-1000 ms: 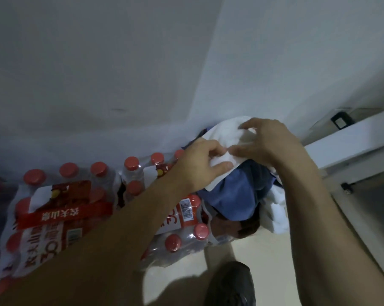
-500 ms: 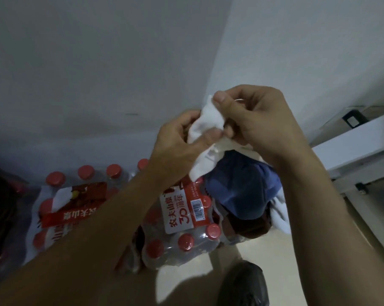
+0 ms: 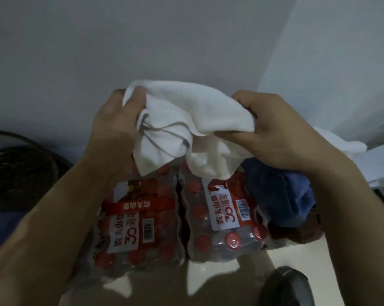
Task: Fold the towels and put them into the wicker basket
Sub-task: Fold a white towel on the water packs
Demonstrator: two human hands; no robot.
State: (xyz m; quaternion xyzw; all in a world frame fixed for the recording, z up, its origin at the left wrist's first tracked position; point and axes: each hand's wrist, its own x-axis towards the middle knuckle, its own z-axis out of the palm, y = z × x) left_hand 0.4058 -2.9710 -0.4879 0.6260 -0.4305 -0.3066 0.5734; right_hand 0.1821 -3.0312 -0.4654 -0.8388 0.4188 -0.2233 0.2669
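A white towel (image 3: pixel 193 111) with a thin grey border hangs in the air between both hands, above two packs of bottles. My left hand (image 3: pixel 114 124) grips its left end and my right hand (image 3: pixel 272 131) grips its right end. The towel droops in loose folds between them. A blue towel (image 3: pixel 281 195) lies bunched at the right, with another white towel (image 3: pixel 339 141) behind it and dark red cloth underneath. The dark wicker basket (image 3: pixel 16 171) shows at the left edge, partly cut off.
Two shrink-wrapped packs of red-capped water bottles (image 3: pixel 182 217) stand on the pale floor against the wall. A white cabinet edge (image 3: pixel 380 164) is at the right. A black shoe (image 3: pixel 288 286) is at the bottom right.
Both hands lifted the white towel off the pile and pulled apart, spreading it out. The view swung left, bringing the basket into sight.
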